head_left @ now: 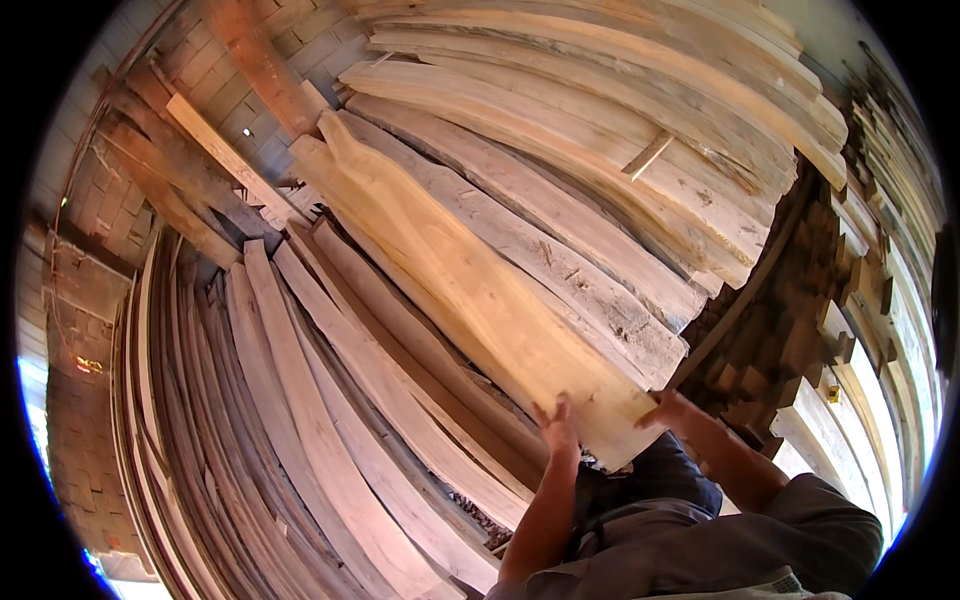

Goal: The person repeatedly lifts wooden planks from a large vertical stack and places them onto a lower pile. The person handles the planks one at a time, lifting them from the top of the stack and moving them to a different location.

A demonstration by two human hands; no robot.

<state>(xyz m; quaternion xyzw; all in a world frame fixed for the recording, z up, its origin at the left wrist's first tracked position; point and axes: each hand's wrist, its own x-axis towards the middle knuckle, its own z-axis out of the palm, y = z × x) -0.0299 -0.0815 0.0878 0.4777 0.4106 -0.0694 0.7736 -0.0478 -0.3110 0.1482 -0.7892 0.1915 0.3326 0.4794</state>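
Yellowish board [480, 290] slants across rough planks [570, 270] near a brick wall [325, 50].

Board [480, 290]: between planks [305, 390] and stack [560, 120] — near end between left hand [558, 425] and right hand [665, 410], far end toward the wall [212, 82].
Planks: side by side, left of the board.
Stack: right of the board — a stick [648, 156] on it.
Beam [260, 65]: before the wall.

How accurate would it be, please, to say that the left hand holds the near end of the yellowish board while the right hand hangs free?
Not quite: the right hand isn't free; the head view shows it holding the yellowish board's near end too, like the left hand.
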